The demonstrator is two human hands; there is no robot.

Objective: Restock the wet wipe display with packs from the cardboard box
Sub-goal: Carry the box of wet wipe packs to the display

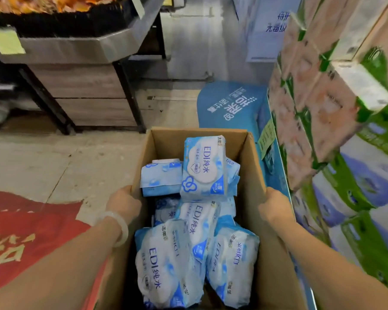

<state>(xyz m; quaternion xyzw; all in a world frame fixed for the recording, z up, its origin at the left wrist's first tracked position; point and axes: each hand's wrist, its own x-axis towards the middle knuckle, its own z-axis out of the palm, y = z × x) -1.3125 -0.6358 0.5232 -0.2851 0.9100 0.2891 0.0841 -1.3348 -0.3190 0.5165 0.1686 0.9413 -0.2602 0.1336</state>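
Observation:
An open cardboard box is right below me, holding several blue-and-white wet wipe packs. My left hand, with a pale bangle on the wrist, grips the box's left wall. My right hand grips the right wall. One pack stands upright at the far end; others lie piled near me. A blue display stand runs along the right, beyond and beside the box.
Stacked tissue packs in green, pink and blue wrap rise on the right. A wood-and-metal produce stand stands at the far left. A red floor banner lies at the near left on the concrete floor.

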